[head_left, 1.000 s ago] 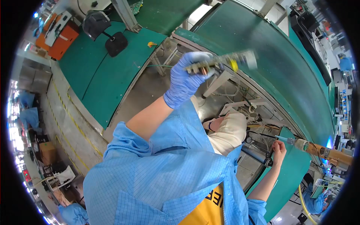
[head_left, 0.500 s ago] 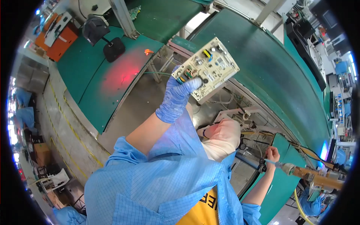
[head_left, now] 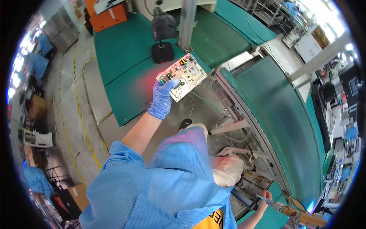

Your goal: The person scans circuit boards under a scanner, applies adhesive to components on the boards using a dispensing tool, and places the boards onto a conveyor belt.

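My left hand (head_left: 164,95), in a blue glove, grips a pale circuit board (head_left: 184,78) by its near left corner, the thumb on its component side. The board is tilted, its components facing me, in front of the green table's edge. Red light falls on its left part. My bare right hand (head_left: 265,199) is low at the right, fingers curled together, beside the pale blue tip of a nozzle-like tool (head_left: 282,208). Whatever those fingers hold is too small to make out.
A black stand (head_left: 162,52) rises from the left green table (head_left: 126,57), near a metal post (head_left: 187,26). An orange box (head_left: 108,19) sits behind. At the right runs a green conveyor belt (head_left: 282,114). Cables and a pale frame (head_left: 232,126) hang below it.
The view has turned. My left hand has carried the board leftward, from in front of the conveyor to the left table's edge. My right hand stays curled by the nozzle-like tool.
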Demonstrator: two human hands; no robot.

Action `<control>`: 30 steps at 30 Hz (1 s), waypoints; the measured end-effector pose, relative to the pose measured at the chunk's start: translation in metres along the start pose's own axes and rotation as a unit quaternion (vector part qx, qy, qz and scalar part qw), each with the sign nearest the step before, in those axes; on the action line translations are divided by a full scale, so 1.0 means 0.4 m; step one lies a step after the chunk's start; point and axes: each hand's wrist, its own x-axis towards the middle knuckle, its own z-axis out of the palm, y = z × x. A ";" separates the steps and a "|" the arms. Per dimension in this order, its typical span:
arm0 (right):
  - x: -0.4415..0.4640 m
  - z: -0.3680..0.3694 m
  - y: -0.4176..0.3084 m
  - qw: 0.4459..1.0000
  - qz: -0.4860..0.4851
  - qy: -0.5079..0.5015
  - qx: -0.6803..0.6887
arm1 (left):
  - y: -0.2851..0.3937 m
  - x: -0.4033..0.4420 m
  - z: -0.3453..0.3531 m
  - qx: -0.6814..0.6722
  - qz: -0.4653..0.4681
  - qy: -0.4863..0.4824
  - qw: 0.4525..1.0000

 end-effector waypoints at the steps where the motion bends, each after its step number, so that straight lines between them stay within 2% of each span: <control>1: -0.003 0.007 -0.006 1.000 0.007 0.008 0.007 | 0.020 -0.001 -0.007 0.019 0.012 0.020 1.000; 5: -0.001 0.018 -0.017 0.996 0.002 0.049 -0.068 | 0.055 0.016 -0.034 0.011 0.036 0.047 0.998; 7: -0.010 0.028 -0.064 0.991 0.044 0.035 -0.124 | 0.055 0.029 -0.049 -0.012 0.033 0.040 0.999; 11: -0.009 0.029 -0.062 0.994 0.058 0.037 -0.086 | 0.051 0.028 -0.048 -0.023 0.020 0.043 0.999; 13: 0.009 0.008 0.000 0.992 0.014 0.057 -0.108 | 0.043 0.024 -0.034 -0.044 0.022 0.045 0.998; 16: -0.004 0.027 -0.039 0.985 0.022 0.084 -0.152 | 0.027 0.022 -0.029 -0.043 -0.008 0.028 0.999; 17: -0.009 0.034 -0.052 0.985 0.019 0.089 -0.149 | 0.035 0.006 -0.009 -0.013 -0.013 0.010 1.000; 19: -0.021 0.051 -0.080 0.966 -0.032 0.108 -0.232 | 0.021 -0.009 0.015 0.075 0.011 -0.015 0.997; 22: -0.044 0.084 -0.156 0.949 -0.043 0.125 -0.285 | -0.012 -0.020 0.047 0.117 -0.041 -0.062 0.990; 26: -0.036 0.072 -0.124 0.954 -0.037 0.130 -0.266 | -0.071 -0.035 0.094 0.080 -0.113 -0.159 0.978; 28: -0.024 0.047 -0.064 0.937 -0.084 0.125 -0.315 | -0.111 -0.052 0.120 0.054 -0.148 -0.172 0.972; 30: -0.028 0.059 -0.088 0.946 -0.048 0.129 -0.293 | -0.138 -0.079 0.160 0.021 -0.186 -0.187 0.964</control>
